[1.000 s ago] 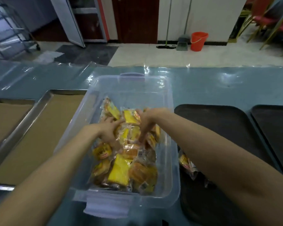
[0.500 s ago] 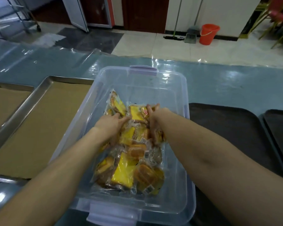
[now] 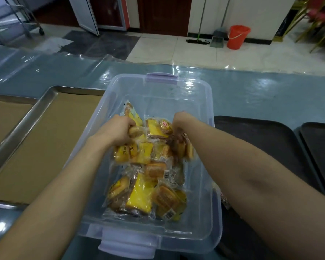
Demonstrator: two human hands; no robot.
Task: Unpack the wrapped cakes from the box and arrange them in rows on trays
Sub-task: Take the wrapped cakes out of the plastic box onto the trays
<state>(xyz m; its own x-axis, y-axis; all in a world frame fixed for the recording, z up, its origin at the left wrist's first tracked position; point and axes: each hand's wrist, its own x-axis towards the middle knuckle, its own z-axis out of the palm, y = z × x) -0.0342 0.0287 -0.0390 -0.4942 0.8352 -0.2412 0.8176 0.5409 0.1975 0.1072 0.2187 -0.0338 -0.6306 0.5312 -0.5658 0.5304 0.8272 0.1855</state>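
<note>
A clear box (image 3: pixel 208 102) with lilac latches is sitting in the middle of the blue tabletop (image 3: pixel 261 94), which is lying under a glossy clear film. Wrapped cakes (image 3: pixel 141 197) in yellow-printed packets are lying heaped in the near and middle part of the box.

Both hands are reaching down into the box. The left hand (image 3: pixel 118 131) is gripping one of the cakes at the left edge of the heap, its fingers curling round the packet. The right hand (image 3: pixel 178 124) is gripping packets at the right edge of the heap, its fingers curling down into the wrappers. How many it is holding I cannot tell.

A metal tray (image 3: pixel 26 126) lined with brown paper is lying just beside the box on the left, with a second one further left. A dark tray (image 3: pixel 266 139) is lying just beside the box on the right, and another is lying beyond it. On the floor past the tabletop, an orange bucket (image 3: pixel 237 36) is standing next to a dustpan (image 3: pixel 217 37) by the wall.
</note>
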